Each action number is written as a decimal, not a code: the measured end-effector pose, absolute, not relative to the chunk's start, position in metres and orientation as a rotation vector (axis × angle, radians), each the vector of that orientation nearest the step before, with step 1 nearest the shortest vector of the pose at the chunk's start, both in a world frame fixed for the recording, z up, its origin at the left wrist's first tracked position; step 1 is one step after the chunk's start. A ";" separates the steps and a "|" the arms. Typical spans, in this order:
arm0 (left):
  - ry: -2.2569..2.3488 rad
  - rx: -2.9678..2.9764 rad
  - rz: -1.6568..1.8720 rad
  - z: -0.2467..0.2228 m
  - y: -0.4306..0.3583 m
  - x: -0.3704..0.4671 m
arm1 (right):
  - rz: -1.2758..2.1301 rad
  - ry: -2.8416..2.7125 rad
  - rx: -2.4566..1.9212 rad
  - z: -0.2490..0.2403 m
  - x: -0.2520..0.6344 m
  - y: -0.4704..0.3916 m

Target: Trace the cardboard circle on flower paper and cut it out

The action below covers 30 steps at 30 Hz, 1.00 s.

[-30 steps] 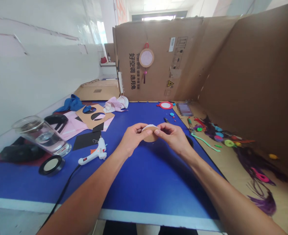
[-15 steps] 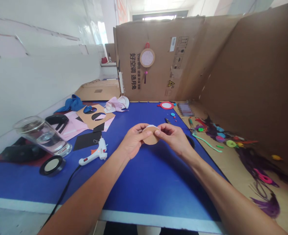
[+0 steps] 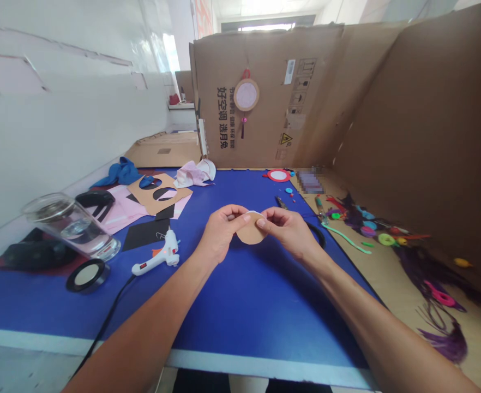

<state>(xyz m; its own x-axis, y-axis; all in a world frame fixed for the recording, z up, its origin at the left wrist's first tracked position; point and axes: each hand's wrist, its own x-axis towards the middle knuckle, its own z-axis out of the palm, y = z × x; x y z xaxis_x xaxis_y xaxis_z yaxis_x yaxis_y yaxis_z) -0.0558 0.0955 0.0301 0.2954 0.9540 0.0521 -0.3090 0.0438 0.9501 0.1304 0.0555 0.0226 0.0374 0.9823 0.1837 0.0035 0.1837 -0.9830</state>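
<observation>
A round tan cardboard disc (image 3: 251,231) with a white edge along its top is held up over the blue table (image 3: 240,305). My left hand (image 3: 221,232) pinches its upper left side, thumb on the near face. On the upper right side, my right hand (image 3: 284,228) grips it the same way; the fingers behind the disc are partly hidden. Left of my hands lies a white glue gun (image 3: 156,259) with a black cord. Beyond them are a red-rimmed round piece (image 3: 278,175) and a small blue button (image 3: 289,191).
A glass of water (image 3: 77,229) and a round black lid (image 3: 87,275) stand at the left, near cut cardboard (image 3: 156,199) and black sheets (image 3: 144,234). Purple tassels (image 3: 420,267) and beads lie right. A cardboard wall (image 3: 265,136), with a round ornament hanging on it, rises behind.
The disc has turned slightly, showing more of its tan face. My fingers have shifted a little along its upper edge, and both hands stay in nearly the same place.
</observation>
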 end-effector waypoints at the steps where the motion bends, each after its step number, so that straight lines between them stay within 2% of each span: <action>1: 0.763 1.123 1.136 0.030 0.095 -0.056 | 1.049 -1.265 -1.089 0.023 0.130 0.055; 23: 0.870 1.203 0.971 0.026 0.094 -0.058 | 1.007 -1.215 -1.092 0.017 0.135 0.061; 30: 0.801 1.165 0.952 0.034 0.096 -0.063 | 0.728 -1.317 -1.095 0.022 0.137 0.057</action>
<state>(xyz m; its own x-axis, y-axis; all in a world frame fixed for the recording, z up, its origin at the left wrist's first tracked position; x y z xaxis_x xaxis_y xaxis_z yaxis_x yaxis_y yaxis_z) -0.0631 0.0956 0.0338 0.3963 0.9175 -0.0332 -0.1892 0.1170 0.9749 0.1366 0.0575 0.0224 0.1590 0.9103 0.3822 0.1606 0.3581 -0.9198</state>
